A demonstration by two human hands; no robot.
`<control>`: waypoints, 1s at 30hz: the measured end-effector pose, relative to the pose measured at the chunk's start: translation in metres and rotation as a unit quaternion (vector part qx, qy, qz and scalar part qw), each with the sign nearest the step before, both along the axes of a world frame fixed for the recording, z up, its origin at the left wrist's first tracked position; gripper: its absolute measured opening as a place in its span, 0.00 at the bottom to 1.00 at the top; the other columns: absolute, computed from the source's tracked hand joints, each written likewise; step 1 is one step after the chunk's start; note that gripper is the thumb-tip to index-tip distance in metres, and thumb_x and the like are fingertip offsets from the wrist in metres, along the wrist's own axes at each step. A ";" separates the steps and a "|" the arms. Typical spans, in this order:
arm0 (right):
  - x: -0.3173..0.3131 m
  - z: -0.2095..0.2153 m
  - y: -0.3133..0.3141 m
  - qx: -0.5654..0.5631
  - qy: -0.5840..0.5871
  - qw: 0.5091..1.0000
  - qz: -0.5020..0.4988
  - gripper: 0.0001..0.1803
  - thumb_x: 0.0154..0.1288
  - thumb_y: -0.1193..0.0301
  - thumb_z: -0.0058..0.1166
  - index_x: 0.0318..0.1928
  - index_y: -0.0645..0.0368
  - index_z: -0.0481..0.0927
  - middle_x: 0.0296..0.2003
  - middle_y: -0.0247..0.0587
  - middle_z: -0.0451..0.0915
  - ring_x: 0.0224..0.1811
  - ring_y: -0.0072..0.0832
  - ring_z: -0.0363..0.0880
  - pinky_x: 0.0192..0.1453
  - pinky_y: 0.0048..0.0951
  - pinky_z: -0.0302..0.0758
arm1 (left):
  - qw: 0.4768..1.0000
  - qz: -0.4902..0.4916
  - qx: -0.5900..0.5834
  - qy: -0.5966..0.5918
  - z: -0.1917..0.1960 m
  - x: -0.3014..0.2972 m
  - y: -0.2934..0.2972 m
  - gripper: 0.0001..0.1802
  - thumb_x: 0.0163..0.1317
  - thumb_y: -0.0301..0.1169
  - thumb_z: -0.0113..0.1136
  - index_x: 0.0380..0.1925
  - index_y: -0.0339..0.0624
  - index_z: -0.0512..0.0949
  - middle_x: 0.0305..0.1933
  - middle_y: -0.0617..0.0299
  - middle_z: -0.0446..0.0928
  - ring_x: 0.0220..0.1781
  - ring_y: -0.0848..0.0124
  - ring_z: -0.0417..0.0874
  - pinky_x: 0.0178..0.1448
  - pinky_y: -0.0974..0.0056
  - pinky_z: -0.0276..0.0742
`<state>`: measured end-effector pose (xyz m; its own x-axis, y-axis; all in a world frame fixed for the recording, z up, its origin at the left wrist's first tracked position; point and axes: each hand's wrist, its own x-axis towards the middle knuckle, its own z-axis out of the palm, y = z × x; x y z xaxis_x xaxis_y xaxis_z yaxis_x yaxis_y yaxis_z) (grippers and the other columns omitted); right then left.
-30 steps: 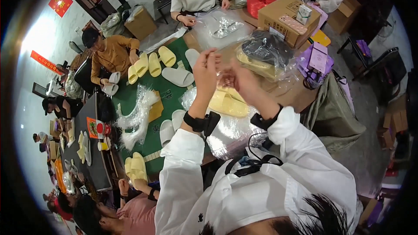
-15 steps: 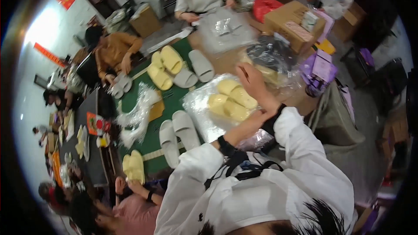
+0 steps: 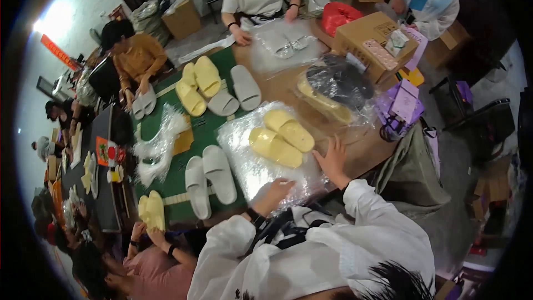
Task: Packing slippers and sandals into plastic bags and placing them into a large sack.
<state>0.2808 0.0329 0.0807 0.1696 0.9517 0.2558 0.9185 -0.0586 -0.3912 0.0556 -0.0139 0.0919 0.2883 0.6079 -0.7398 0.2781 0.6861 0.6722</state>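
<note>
A pair of yellow slide slippers (image 3: 276, 147) lies side by side on a flat stack of clear plastic bags (image 3: 236, 143) in front of me. My right hand (image 3: 332, 161) rests at the right of the slippers, fingers spread, the fingertips close to the nearer end of one slipper. On the near edge of the plastic lies my left hand (image 3: 276, 193), its fingers stretched out to the right. Neither hand holds a slipper. Two light grey slippers (image 3: 219, 175) sit on the green mat (image 3: 176, 199) left of the plastic.
More yellow slippers (image 3: 208, 76) and grey slippers (image 3: 246, 88) stand farther off on the mat, near crumpled film (image 3: 158, 150). At the right are a bagged yellow slipper (image 3: 327, 105), a cardboard box (image 3: 369, 39) and a purple bag (image 3: 397, 105). Several people sit around the table.
My right hand has drawn back from the far side of the yellow slippers, and my left hand has moved left, so they are apart. A person opposite has lowered a bagged grey pair.
</note>
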 end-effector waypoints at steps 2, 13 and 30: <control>0.011 -0.008 0.015 -0.020 0.095 0.992 -0.082 0.43 0.45 0.49 0.60 0.57 0.60 0.62 0.62 0.56 0.52 0.65 0.53 0.47 0.61 0.54 0.50 | 0.990 0.079 -0.115 0.023 -0.008 0.000 -0.001 0.41 0.53 0.53 0.58 0.57 0.35 0.59 0.54 0.47 0.65 0.49 0.60 0.71 0.48 0.60 0.73; -0.016 0.018 0.055 -0.191 0.385 0.889 0.156 0.14 0.53 0.64 0.53 0.24 0.65 0.78 0.17 0.49 0.74 0.21 0.36 0.76 0.29 0.37 0.71 | 0.945 0.215 -0.229 -0.093 -0.038 0.038 0.023 0.36 0.57 0.50 0.55 0.59 0.43 0.57 0.55 0.47 0.62 0.47 0.55 0.69 0.50 0.51 0.72; 0.103 -0.003 0.115 -0.166 0.416 0.857 -0.257 0.28 0.58 0.65 0.47 0.60 0.56 0.62 0.50 0.46 0.69 0.47 0.32 0.66 0.46 0.35 0.66 | 0.970 0.004 0.244 -0.012 -0.082 -0.020 -0.041 0.16 0.62 0.31 0.45 0.46 0.31 0.70 0.50 0.53 0.73 0.50 0.64 0.75 0.57 0.65 0.68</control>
